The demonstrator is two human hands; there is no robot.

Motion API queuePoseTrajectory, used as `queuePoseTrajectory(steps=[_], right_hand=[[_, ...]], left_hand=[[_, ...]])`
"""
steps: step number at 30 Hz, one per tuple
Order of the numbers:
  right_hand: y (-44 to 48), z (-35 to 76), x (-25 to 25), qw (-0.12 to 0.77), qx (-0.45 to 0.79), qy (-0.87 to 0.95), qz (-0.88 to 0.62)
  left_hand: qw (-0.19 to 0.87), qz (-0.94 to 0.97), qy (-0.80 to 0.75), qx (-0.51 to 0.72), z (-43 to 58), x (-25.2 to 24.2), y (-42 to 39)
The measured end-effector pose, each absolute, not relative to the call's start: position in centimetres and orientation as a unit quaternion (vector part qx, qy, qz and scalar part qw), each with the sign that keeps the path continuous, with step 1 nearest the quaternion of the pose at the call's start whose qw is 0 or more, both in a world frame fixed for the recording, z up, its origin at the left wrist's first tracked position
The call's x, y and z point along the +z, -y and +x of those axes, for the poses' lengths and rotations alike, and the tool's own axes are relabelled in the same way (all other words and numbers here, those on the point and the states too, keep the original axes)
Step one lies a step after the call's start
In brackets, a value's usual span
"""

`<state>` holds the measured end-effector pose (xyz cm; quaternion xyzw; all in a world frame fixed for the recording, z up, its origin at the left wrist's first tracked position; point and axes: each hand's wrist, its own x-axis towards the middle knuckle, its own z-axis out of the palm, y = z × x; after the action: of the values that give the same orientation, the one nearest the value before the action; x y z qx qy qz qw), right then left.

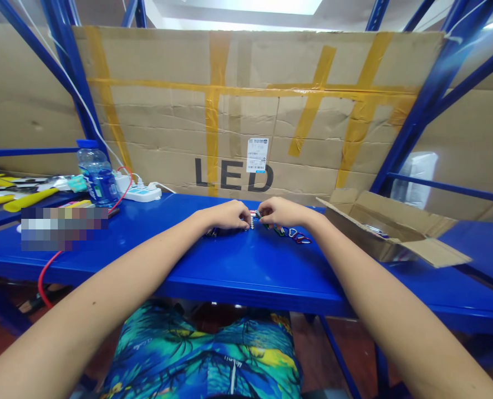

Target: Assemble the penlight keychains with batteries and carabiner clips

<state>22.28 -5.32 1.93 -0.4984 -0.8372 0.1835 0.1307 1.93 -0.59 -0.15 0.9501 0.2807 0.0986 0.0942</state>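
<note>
My left hand (232, 214) rests low over the blue table, fingers curled together beside a short row of small silvery pieces (252, 223). Whatever those fingers pinch is too small to make out. Close by on the right, my right hand (283, 211) has thumb and fingers closed on a small dark metallic piece (258, 214) that looks like a carabiner. A line of coloured carabiners (293, 233), green, silver and red among them, lies under and beside my right hand. Some small dark metal items (211, 232) lie partly hidden behind my left wrist.
An open cardboard box (379, 244) stands on the right with its flaps out. On the left are a water bottle (97, 176), a white power strip (140, 191), a red cable (44, 280) and yellow-handled tools (30, 200). A large cardboard panel (163, 122) closes off the back.
</note>
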Motion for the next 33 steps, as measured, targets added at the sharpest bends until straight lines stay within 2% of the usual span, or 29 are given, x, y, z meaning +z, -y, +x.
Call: queuePoseTrajectory(steps=[10,20,23,28,33], right_hand=[[5.0,22.1,1.5,0.126,0.190,0.827,-0.513],[3.9,22.6,0.7,0.132,0.219,0.850,-0.461],[3.8,22.7,0.7,0.134,0.214,0.855,-0.453],[3.6,22.9,0.7,0.183,0.236,0.830,-0.470],[3.4,22.8,0.4,0.246,0.326,0.794,-0.451]], left_hand=[[0.077,0.955,-0.281,0.055,1.7,-0.2,0.1],[0.104,0.938,-0.325,0.058,1.7,0.1,0.9],[0.083,0.939,-0.312,0.122,1.7,0.4,1.2],[0.051,0.915,-0.246,0.316,2.4,0.8,1.7],[0.005,0.917,-0.215,0.335,2.9,0.6,1.8]])
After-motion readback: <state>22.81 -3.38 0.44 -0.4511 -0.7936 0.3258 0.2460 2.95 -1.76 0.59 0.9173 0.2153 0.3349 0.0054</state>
